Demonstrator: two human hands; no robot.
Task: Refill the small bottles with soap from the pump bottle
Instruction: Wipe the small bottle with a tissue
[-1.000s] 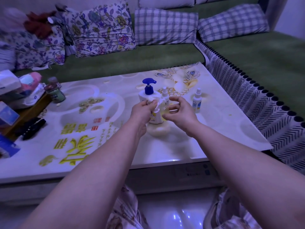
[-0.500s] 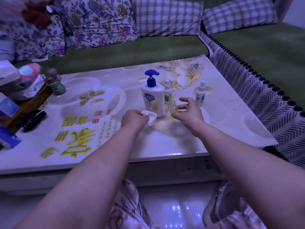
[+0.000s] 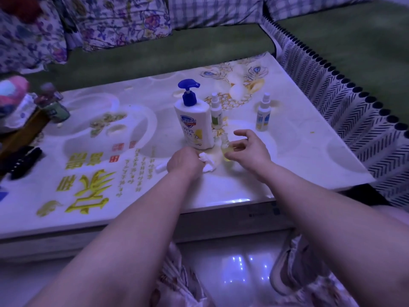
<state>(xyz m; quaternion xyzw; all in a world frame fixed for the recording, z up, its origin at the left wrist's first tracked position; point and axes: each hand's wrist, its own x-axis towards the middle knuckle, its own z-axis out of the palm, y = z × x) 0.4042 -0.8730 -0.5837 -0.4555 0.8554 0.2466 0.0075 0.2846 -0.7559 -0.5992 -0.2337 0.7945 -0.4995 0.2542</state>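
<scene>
While the right hand [image 3: 247,150] still pinches the small bottle [image 3: 226,144], the left hand [image 3: 184,161], clutching tissue [image 3: 208,163], has lowered.

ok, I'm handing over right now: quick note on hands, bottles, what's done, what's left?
Left hand: grips a crumpled white tissue on the table, in front of the pump bottle.
Right hand: fingers loosely curved beside the open small bottle; a grip cannot be confirmed.
Open small bottle: upright, uncapped, yellowish liquid inside, by the pump bottle's base on its right.
Green-label spray bottle: capped, close behind the pump bottle. Blue-label spray bottle: capped, apart to the right. Fill levels unreadable.
Done: the open one appears partly filled. Left: probably top up, cap it, check the other two.
</scene>
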